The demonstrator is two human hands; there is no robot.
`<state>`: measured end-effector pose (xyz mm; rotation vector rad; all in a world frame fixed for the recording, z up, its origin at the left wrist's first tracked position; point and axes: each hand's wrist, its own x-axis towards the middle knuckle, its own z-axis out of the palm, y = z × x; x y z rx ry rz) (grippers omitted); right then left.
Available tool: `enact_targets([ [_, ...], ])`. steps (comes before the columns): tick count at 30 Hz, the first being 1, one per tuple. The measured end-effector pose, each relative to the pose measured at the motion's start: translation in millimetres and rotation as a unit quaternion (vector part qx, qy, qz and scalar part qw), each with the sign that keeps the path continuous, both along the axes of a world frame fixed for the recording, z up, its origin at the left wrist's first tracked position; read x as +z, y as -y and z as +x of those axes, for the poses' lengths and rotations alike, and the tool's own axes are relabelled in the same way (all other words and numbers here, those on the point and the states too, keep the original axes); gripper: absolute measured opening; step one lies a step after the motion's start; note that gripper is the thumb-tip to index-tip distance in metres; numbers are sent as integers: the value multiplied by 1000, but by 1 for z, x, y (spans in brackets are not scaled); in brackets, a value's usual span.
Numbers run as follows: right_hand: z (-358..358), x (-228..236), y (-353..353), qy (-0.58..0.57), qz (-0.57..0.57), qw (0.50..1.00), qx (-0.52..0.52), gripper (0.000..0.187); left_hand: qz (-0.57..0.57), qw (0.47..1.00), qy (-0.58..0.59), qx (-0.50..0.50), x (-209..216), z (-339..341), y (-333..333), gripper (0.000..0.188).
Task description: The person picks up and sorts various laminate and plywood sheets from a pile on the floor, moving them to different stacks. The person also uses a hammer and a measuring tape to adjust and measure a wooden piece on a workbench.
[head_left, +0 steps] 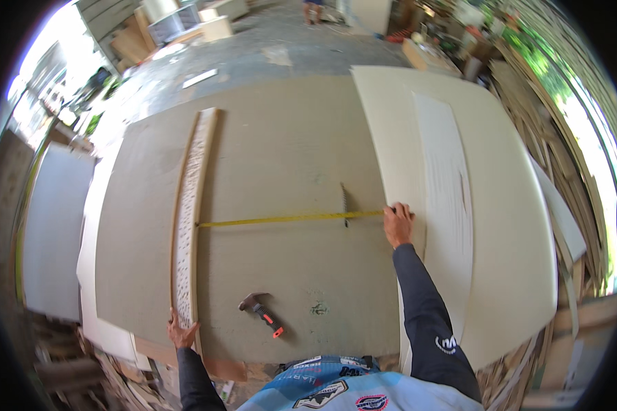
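Observation:
My left hand (182, 333) grips the near end of a long narrow wooden frame (191, 205), its fingers on either side. Speckled white filling runs along the frame's length. A yellow tape measure (288, 219) stretches straight across the grey-brown sheet (281, 164), from the frame's right side to my right hand (398, 225). That hand is closed on its right end, near the sheet's right edge; the tape's case is hidden. On the sheet nearer to me lies a hammer (264, 315) with a black and orange handle. A slim dark toothed strip (345, 205) touches the tape.
Pale cream panels (507, 226) overlap the sheet's right side, with a narrower white strip (445, 192) on them. Wooden boards (528, 103) are stacked at far right. A whitish panel (60, 233) stands at left. Far off, a person's legs (312, 12) show on the concrete floor (274, 58).

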<state>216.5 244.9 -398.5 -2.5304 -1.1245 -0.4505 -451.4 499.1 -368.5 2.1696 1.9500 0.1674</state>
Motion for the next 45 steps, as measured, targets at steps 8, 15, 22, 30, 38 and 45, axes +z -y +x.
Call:
enact_targets([
  [8, -28, 2, 8, -63, -83, 995, -4, 12, -1, 1000, 21, 3, -5, -11, -3, 116],
  [15, -85, -5, 51, -120, -84, 979, 141, 20, -18, 995, -84, 45, 1, 0, 7, 112],
  [22, -195, 23, 26, -171, -9, 966, 195, 20, 44, 999, 30, -6, -6, -3, -2, 111],
  [30, -403, 63, -88, -178, 115, 940, 266, 22, 90, 990, 108, -8, -2, -7, 5, 116],
  [38, -614, 78, -262, -85, 52, 859, 502, 24, -75, 989, 120, -42, -30, 7, -3, 118],
  [45, -660, 5, -343, 40, -106, 822, 558, 17, -126, 976, 157, -88, -8, 0, 5, 119],
])
